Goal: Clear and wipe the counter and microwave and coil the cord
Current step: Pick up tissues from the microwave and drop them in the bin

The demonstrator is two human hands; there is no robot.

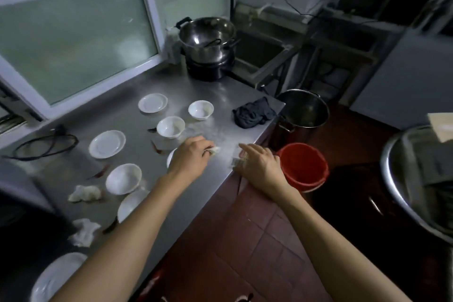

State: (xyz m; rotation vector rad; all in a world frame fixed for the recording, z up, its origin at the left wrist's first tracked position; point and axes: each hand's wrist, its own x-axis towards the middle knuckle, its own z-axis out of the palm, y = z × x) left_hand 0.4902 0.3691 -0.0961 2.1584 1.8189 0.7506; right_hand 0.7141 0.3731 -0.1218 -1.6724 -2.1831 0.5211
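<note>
Head view only. Step in hand looks like clearing: I'm gathering scraps near the surface [201,203] edge. Left hand [190,157] is curled closed on a small pale wad [215,150], probably tissue; blur makes it hard to be sure. Right hand [257,167] lies flat at the edge, fingers loosely bent over another pale scrap [236,162]; I can't tell if it grips it or just pins it. Red bucket [302,167] sits on the floor just below the right hand, likely the dump spot. Still on the surface: white bowls [170,127] and saucers [107,144], two crumpled tissues [84,193] near the left edge, reddish scraps [157,148], dark cloth [253,113] at the far corner. Cord [46,146] lies loose and uncoiled at far left. No microwave that I can make out. Next move, my call: sweep both scraps over the edge into the bucket, then the left-side tissues; wiping needs the dishes off first.
</note>
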